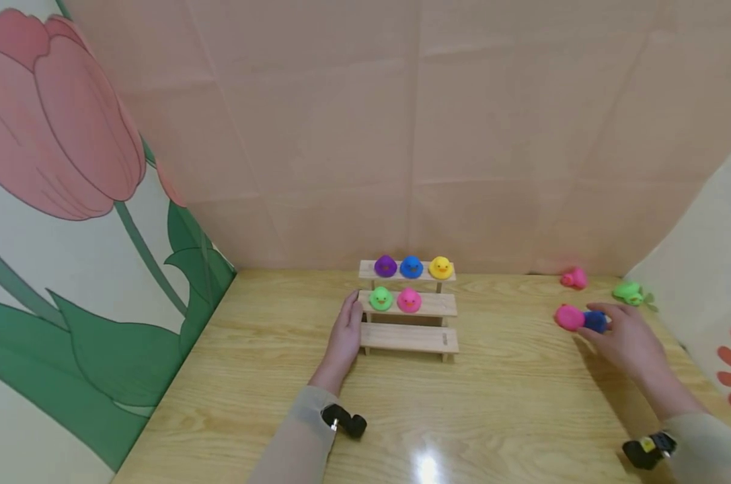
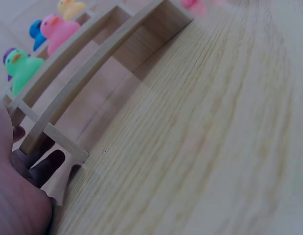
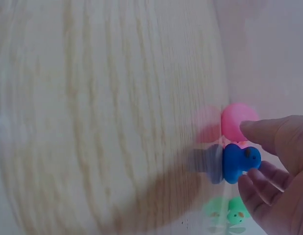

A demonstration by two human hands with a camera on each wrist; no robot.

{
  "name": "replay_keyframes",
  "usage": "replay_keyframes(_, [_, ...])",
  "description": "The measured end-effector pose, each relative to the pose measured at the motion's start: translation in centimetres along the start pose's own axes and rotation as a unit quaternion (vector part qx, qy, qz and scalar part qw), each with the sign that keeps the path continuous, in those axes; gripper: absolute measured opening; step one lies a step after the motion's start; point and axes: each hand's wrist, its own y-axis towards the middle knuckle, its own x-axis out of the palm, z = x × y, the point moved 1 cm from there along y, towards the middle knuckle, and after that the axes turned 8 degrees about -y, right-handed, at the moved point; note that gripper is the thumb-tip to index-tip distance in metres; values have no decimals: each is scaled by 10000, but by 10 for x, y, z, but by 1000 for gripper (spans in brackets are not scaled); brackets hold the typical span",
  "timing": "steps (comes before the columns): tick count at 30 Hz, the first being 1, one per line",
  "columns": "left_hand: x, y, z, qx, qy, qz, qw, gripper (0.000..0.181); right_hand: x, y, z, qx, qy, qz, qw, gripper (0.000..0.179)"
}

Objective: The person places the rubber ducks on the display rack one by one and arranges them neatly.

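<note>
A wooden three-step stand (image 1: 409, 338) holds purple (image 1: 385, 267), blue (image 1: 411, 267) and yellow (image 1: 440, 268) toy ducks on its top step. Green (image 1: 380, 298) and pink (image 1: 409, 300) ducks sit on the middle step. My left hand (image 1: 343, 334) holds the stand's left end; in the left wrist view, fingertips (image 2: 52, 161) reach beneath a step. On the right, my right hand (image 1: 631, 341) has its thumb and fingers spread around another blue duck (image 3: 233, 164). That duck is beside a pink duck (image 1: 569, 317); a gap shows between fingers and thumb.
Behind the right hand lie another pink duck (image 1: 574, 277) and a green toy (image 1: 629, 292), near the table's back right corner. A pinkish cloth (image 1: 317, 134) hangs behind the wooden table (image 1: 492, 403). Flower-patterned panels (image 1: 62, 134) stand at both sides.
</note>
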Motion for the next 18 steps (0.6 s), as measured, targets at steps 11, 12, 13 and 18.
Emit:
replay_keyframes(11, [1, 1, 0, -35, -83, -47, 9999, 59, 6, -1, 2, -124, -13, 152, 9998, 57])
replay_keyframes(12, [1, 1, 0, -26, -82, -49, 10000, 59, 6, -1, 2, -140, -6, 176, 9997, 56])
replay_keyframes(13, [0, 1, 0, -31, -76, -42, 10000, 59, 7, -1, 2, -143, -5, 187, 9997, 55])
replay_keyframes(18, [0, 1, -1, -39, -70, -9, 10000, 59, 7, 0, 3, -86, -72, 143, 9998, 51])
